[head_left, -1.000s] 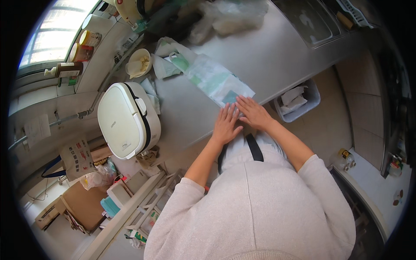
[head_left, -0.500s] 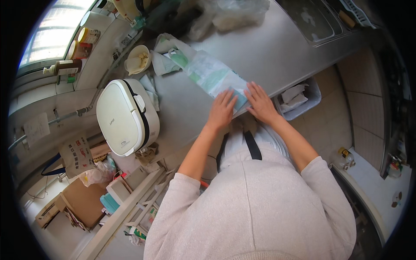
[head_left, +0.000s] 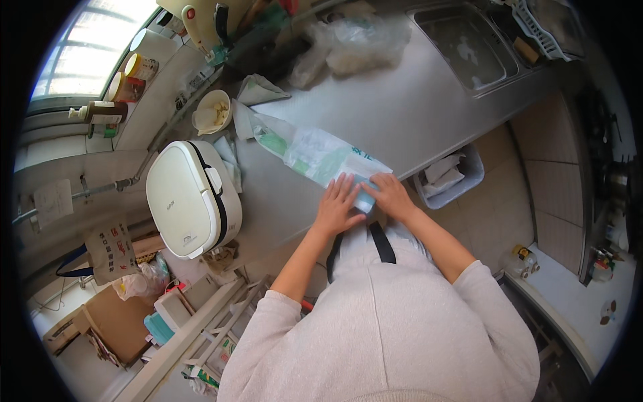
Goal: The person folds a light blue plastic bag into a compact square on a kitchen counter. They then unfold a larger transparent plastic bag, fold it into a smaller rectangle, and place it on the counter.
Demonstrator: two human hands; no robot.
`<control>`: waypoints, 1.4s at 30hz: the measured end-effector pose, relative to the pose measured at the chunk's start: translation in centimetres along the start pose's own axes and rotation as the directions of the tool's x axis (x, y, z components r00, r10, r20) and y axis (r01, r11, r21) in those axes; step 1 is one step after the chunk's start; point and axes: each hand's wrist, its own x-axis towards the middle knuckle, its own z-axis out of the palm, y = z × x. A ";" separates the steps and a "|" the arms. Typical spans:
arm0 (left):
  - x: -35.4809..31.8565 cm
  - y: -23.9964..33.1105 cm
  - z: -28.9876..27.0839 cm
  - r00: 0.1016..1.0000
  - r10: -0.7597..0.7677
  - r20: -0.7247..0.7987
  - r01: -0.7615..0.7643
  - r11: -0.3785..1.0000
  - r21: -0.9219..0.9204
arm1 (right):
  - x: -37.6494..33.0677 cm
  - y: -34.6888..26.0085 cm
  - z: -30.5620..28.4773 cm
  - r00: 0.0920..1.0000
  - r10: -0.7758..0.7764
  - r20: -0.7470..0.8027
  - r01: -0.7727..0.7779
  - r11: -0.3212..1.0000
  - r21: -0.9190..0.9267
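A flattened white and green plastic bag (head_left: 315,153) lies as a long strip on the steel counter (head_left: 395,114), slanting from the back left to the front edge. At its near end, the blue part is under my hands. My left hand (head_left: 336,206) rests on it with fingers stretched out and apart. Beside it, my right hand (head_left: 392,196) has its fingers bent together over the bag's right corner, gripping it. The undersides of both hands are hidden.
A white lidded appliance (head_left: 184,201) stands at the left, near a bowl (head_left: 213,112) with pale pieces inside. Crumpled clear bags (head_left: 355,47) lie at the back; a sink (head_left: 469,50) is at the back right. A grey bin (head_left: 462,184) stands below the counter edge.
The bag has slid toward me, away from the folded piece behind it. My right hand's fingers, stretched out before, now bend over the bag's near end. The view has shifted slightly.
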 end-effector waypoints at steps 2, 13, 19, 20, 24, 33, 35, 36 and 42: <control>-0.7 -0.7 0.7 0.994 0.045 0.101 -0.040 0.998 -0.048 | 0.8 0.4 -0.5 0.998 -0.035 -0.050 0.037 0.999 0.024; 2.6 -2.1 1.4 0.966 -0.137 -0.218 0.079 0.964 -0.256 | 1.7 1.6 -1.1 0.991 0.106 -0.078 -0.077 0.949 0.305; 4.6 -1.5 0.5 0.839 -0.543 -0.047 0.481 0.778 -0.404 | 5.6 2.6 -0.4 0.824 0.546 0.149 -0.548 0.701 0.456; 5.1 -1.2 0.4 0.798 -0.602 -0.017 0.549 0.739 -0.390 | 6.0 2.9 0.4 0.803 0.580 0.138 -0.578 0.702 0.416; 5.5 -1.4 1.7 0.734 -0.653 -0.184 0.583 0.746 -0.322 | 7.3 2.5 0.9 0.726 0.674 0.137 -0.671 0.650 0.356; 6.9 -2.1 1.2 0.710 -0.690 -0.143 0.677 0.724 -0.134 | 8.1 1.9 0.9 0.666 0.732 0.143 -0.736 0.615 0.282; 7.8 -1.9 0.2 0.728 -0.684 -0.058 0.681 0.730 -0.061 | 8.0 2.0 1.1 0.672 0.730 0.125 -0.732 0.630 0.259; 8.0 -1.9 0.3 0.757 -0.639 -0.137 0.630 0.769 -0.106 | 8.1 2.1 1.1 0.674 0.729 0.123 -0.731 0.633 0.254; 9.8 -3.6 2.1 0.727 -0.654 -0.208 0.541 0.733 -0.413 | 8.3 1.8 1.0 0.672 0.731 0.120 -0.734 0.636 0.240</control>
